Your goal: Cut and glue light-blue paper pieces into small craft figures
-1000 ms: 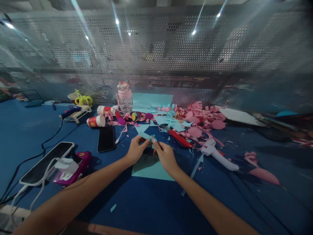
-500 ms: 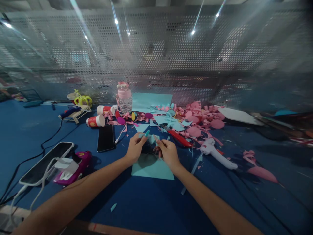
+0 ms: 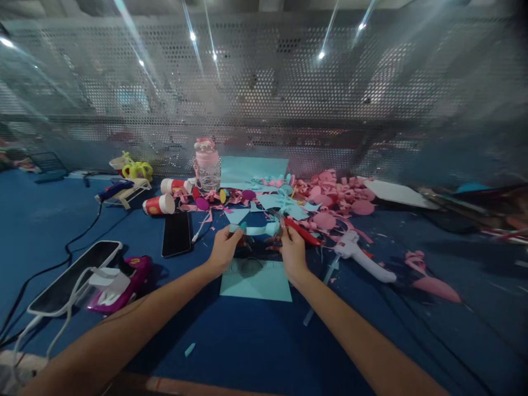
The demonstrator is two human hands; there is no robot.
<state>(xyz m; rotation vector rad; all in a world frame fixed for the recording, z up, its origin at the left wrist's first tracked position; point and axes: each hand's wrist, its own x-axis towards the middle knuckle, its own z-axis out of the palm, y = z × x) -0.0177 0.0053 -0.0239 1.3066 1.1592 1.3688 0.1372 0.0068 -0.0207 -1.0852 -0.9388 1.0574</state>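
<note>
My left hand [image 3: 224,249] and my right hand [image 3: 292,248] hold the two ends of a light blue paper strip [image 3: 259,229], stretched between them above the blue table. Both hands pinch it with closed fingers. A light blue paper sheet [image 3: 256,280] lies flat just below the hands. Red-handled scissors [image 3: 302,231] lie right behind my right hand, and a white glue gun [image 3: 363,258] rests to its right.
Pink and blue paper scraps [image 3: 330,201] are heaped at the back by a pink bottle [image 3: 207,164] and red glue sticks [image 3: 160,204]. A black phone [image 3: 176,233], a second phone [image 3: 72,276] on a cable and a purple tool [image 3: 124,280] lie at left. A perforated metal wall [image 3: 264,93] stands behind.
My hands have moved apart and slightly forward, drawing the blue paper out from a small bunched piece into a strip stretched between them.
</note>
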